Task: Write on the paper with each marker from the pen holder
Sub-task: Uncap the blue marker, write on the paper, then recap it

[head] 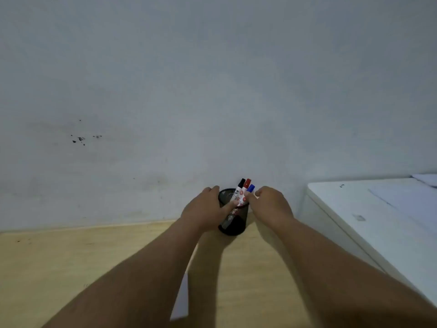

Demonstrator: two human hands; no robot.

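Observation:
A black mesh pen holder (233,224) stands on the wooden table near the wall. Three markers stick out of it: one with a black cap (241,183), one with a red cap (247,182) and one with a blue cap (251,187). My left hand (205,208) wraps the holder's left side, thumb across its front. My right hand (272,204) is at the holder's right, its fingertips pinching the blue-capped marker just below the cap. A strip of white paper (181,301) shows between my forearms; most of it is hidden.
The wooden table (71,268) meets a pale grey wall (212,91) with dark marks at the left. A white cabinet or box (378,221) stands at the right, close to my right forearm, with sheets lying on top.

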